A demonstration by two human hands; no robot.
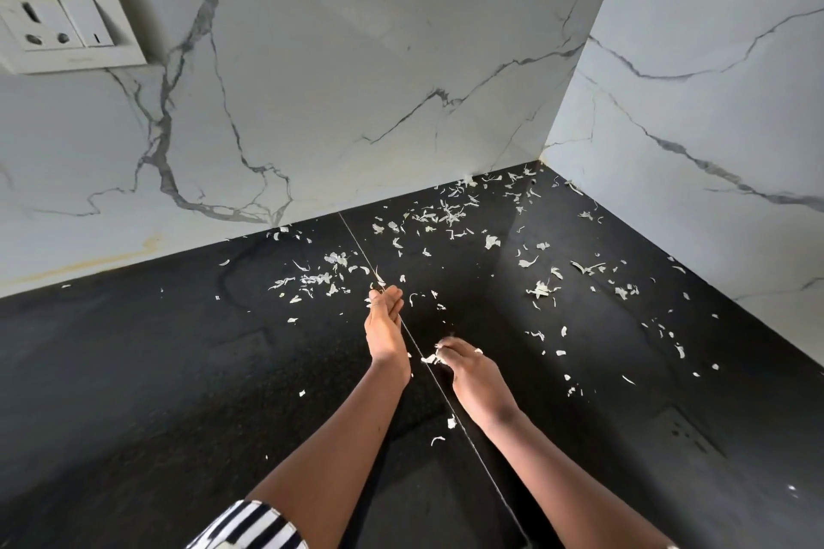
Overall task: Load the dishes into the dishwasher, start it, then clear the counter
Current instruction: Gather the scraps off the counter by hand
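Pale vegetable scraps [450,216] lie scattered over the black counter [156,370], thickest toward the back right corner. My left hand [384,328] stands on its edge on the counter, palm facing right, fingers together and slightly cupped. My right hand [468,368] rests to its right, fingers curled down on a small clump of scraps [431,358] at the fingertips. Both hands sit along the thin seam [356,243] that crosses the counter. No dishes or dishwasher are in view.
White marble walls [356,80] meet in a corner at the back right. A wall socket with a switch [58,22] sits high on the left. A yellowish stain [102,261] runs along the wall base at left. A striped sleeve [249,526] shows at the bottom.
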